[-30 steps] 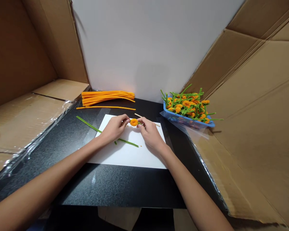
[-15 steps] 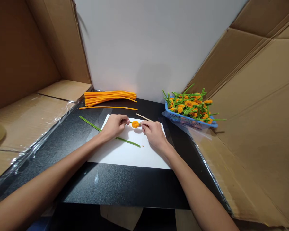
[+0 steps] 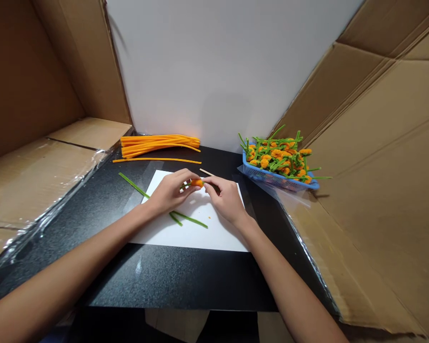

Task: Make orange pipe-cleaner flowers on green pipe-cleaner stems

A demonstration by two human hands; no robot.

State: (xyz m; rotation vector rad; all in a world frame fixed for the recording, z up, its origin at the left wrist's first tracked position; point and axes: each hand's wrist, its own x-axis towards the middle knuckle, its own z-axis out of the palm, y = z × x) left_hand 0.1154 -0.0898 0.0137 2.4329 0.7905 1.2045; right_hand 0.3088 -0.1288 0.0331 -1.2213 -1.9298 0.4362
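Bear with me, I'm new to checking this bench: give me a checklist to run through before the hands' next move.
1. Left hand holding the orange flower: ok.
2. Right hand in contact with the flower: ok, fingers at its right edge.
3. Green stem firmly fixed to the flower: cannot tell, the left hand covers much of it.
4. Green strips fully in view: not ok, the left hand hides part.
5. Wooden stick clear of the right hand: cannot tell, the hand hides part of it.
6. White sheet lying flat below the hands: ok.
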